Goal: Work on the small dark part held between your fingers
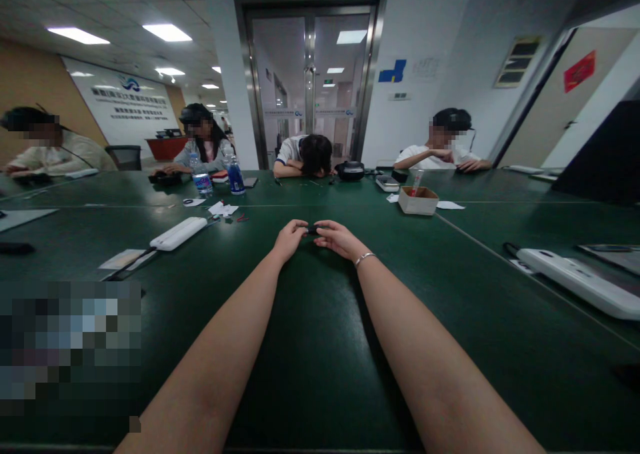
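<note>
Small dark object (313, 229), too tiny to make out its shape, sits between both hands at mid-table, on or just above the dark green tabletop (320, 347). Left hand (290, 239) pinches its left end w/ thumb & fingertips pressed together; right hand (338, 236) pinches the right end the same way, fingers curled in. Both forearms stretched straight out from the camera, hands nearly touching each other. Thin silver bracelet (365, 259) on the right wrist.

Left of the hands, well apart: long white plastic power strip (179, 233) w/ a dark cable running off toward the near left. Beyond it, small white paper scraps (223, 208) and two clear plastic water bottles w/ blue labels (219, 176). Right & farther back: open brown cardboard box (419, 200), a red-and-white tube standing in it. Another white power strip (575, 280) lies near the right edge.

Four other ppl sit along the far side & left; one rests their head on the table (305, 157). Glass double doors w/ steel frame (310, 81) behind them.
</note>
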